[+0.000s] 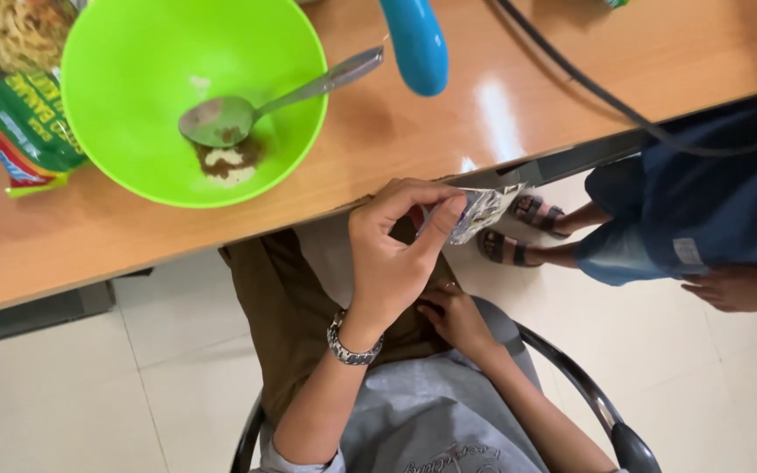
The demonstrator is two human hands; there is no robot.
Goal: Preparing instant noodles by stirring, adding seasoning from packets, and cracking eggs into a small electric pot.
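Observation:
My left hand [393, 263], with a metal watch on its wrist, pinches a small silver sachet [482, 213] between thumb and fingers just below the wooden table's edge [133, 236]. Lower down, my right hand [456, 317] rests on my lap against brown cloth, fingers curled and holding nothing. On the table sits a bright green bowl [151, 70] with a metal spoon [256, 107] leaning in it. Brown and white powder [227, 162] lies at the bowl's bottom.
A green noodle packet [19, 114] lies at the table's left end. A blue rounded object [416, 44] and a black cable [589, 83] hang over the tabletop. Another person in blue clothes and sandals [519, 229] stands at the right, one hand [742, 289] hanging down. A chair armrest [628, 442] curves at lower right.

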